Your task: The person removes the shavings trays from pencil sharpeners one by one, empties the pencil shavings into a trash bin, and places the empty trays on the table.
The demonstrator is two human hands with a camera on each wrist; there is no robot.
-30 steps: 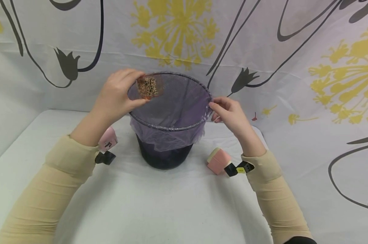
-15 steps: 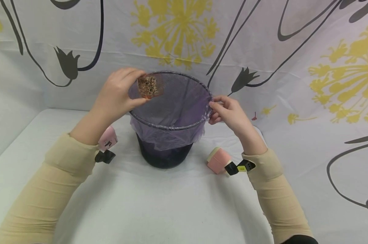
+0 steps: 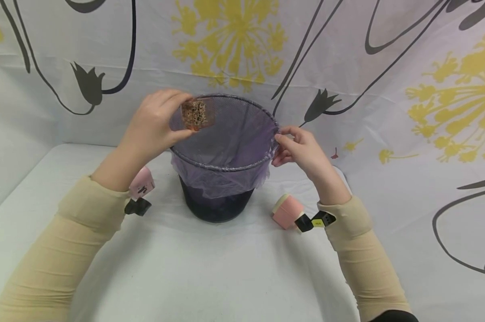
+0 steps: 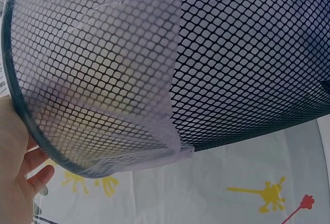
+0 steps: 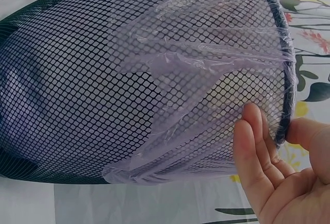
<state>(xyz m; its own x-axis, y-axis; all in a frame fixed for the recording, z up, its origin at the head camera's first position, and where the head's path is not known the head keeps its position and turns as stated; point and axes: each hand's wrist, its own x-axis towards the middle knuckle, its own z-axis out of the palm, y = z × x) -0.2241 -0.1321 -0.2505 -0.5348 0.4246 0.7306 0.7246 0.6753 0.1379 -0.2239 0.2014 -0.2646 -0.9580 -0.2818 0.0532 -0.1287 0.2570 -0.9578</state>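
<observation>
A black mesh wastebasket (image 3: 218, 208) stands upright, lined with a thin purple bin bag (image 3: 220, 181) folded over its rim. At the left side of the rim my left hand (image 3: 155, 123) pinches a small, see-through, orange-tinted square piece (image 3: 195, 114) with brown and dark grains in it; its exact kind is unclear. In the left wrist view that hand (image 4: 15, 162) shows beside the rim, and the piece cannot be made out. My right hand (image 3: 300, 147) pinches the rim and bag at the right, thumb above and fingers against the outer mesh (image 5: 221, 100).
The wastebasket stands on a white-covered table (image 3: 214, 268). Behind it hangs a white curtain (image 3: 145, 53) with yellow and grey flowers. A pink block (image 3: 142, 182) sits by the left wrist, and another pink block (image 3: 288, 212) by the right wrist.
The right hand's lower fingers have shifted slightly down and left along the outside of the rim. The left hand and the grainy piece stay in nearly the same place.
</observation>
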